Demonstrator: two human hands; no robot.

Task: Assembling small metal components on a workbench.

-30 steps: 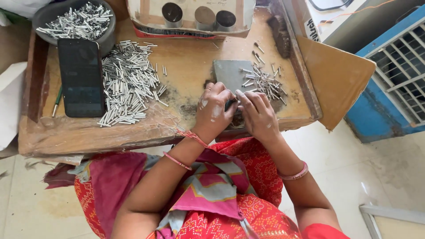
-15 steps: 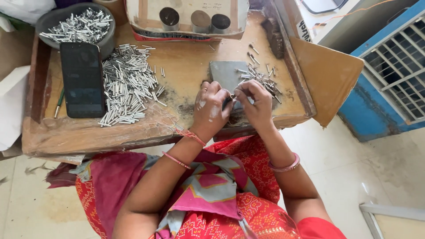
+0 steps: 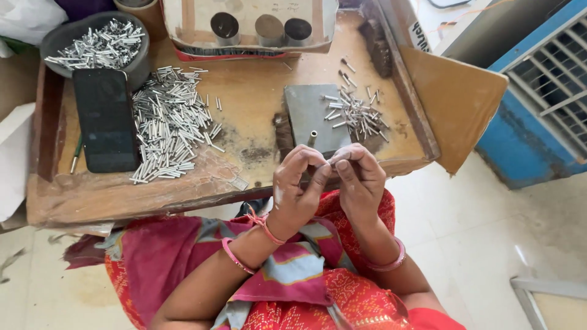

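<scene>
While the big heap of metal pins [image 3: 171,125] lies well left of my grip, my left hand [image 3: 298,192] and right hand [image 3: 361,183] meet fingertip to fingertip, pinching what looks like one small pin [image 3: 330,161]; the grey block [image 3: 309,116] sits just beyond.

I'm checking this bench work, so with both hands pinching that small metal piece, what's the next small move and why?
Probably lower the small metal piece, pinched between left hand and right hand, onto the upright pin on the grey block just ahead of the fingertips.
</scene>
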